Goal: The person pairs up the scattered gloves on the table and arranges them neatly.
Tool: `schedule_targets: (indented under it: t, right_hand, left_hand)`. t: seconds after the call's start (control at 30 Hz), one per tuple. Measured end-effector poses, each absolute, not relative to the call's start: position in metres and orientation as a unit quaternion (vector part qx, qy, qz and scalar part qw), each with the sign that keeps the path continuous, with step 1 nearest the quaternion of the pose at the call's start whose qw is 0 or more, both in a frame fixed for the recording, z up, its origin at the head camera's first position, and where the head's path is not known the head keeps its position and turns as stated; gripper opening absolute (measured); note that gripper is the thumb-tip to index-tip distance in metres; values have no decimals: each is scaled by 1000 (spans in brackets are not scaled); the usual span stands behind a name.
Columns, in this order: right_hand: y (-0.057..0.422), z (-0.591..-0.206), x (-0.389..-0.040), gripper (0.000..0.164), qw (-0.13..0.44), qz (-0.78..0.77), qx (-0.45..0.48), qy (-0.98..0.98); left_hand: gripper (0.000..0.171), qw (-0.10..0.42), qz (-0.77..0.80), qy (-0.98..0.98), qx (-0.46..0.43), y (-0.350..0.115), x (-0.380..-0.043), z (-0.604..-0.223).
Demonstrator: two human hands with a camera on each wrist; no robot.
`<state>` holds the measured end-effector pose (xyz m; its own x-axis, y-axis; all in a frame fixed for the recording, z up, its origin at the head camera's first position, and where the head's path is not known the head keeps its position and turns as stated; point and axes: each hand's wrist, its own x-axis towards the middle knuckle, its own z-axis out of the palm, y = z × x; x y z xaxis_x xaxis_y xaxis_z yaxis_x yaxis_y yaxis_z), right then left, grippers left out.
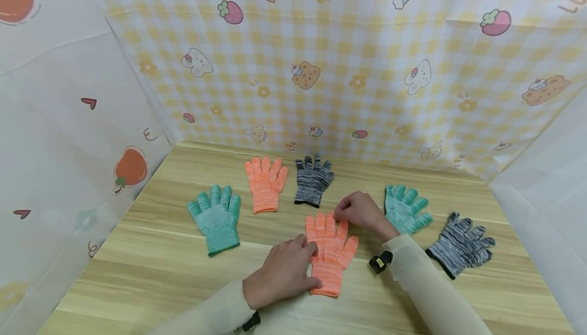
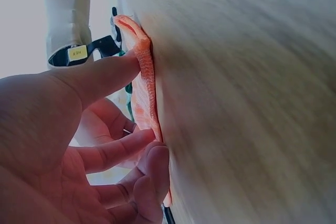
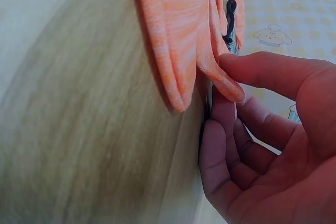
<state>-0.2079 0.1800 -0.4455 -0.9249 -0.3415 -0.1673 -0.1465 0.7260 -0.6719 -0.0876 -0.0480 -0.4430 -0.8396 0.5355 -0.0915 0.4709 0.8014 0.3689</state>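
Note:
An orange knit glove (image 1: 327,258) lies flat on the wooden table, fingers pointing away from me and cuff nearest. My right hand (image 1: 362,209) pinches the tip of one of its fingers; in the right wrist view that glove finger (image 3: 229,88) is lifted between thumb and forefinger. At the glove's left edge is my left hand (image 1: 285,270). Its thumb (image 2: 113,74) rests on the cuff and its forefinger touches farther up the edge, the two well apart. The other fingers of that hand are bent loosely beside the glove.
A second orange glove (image 1: 265,186) and a grey-black glove (image 1: 313,181) lie behind. To the left is a green glove (image 1: 216,220); to the right are another green glove (image 1: 405,210) and a grey-black one (image 1: 460,246). A patterned cloth (image 1: 339,106) hangs along the table's back edge.

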Motion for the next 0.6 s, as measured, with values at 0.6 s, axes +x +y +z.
schedule_targets:
  t: [0.6]
  right_hand:
    - [178, -445, -208, 8, 79, -386, -117, 911]
  left_hand:
    - [43, 126, 281, 920, 240, -62, -99, -442]
